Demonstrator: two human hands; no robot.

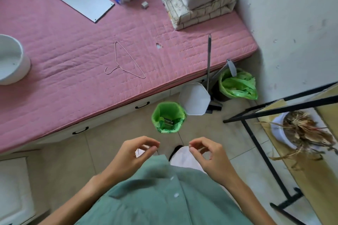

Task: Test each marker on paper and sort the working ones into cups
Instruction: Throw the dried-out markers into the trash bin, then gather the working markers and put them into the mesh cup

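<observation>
Standing over small green-lined bin on the floor beside the bed, lid open. Dark slim items lie in the bin's bottom; possibly discarded markers, cannot tell. Left hand and right hand hang in front of the green shirt, fingers loosely curled, thumb near fingertips, holding nothing visible. No markers, paper or cups in view; the task's things are out of sight. Judgement: this looks like the reject step, a failed marker just binned, or a pause between markers. Next move calls for turning back to wherever markers and paper sit and picking up one untested.
</observation>
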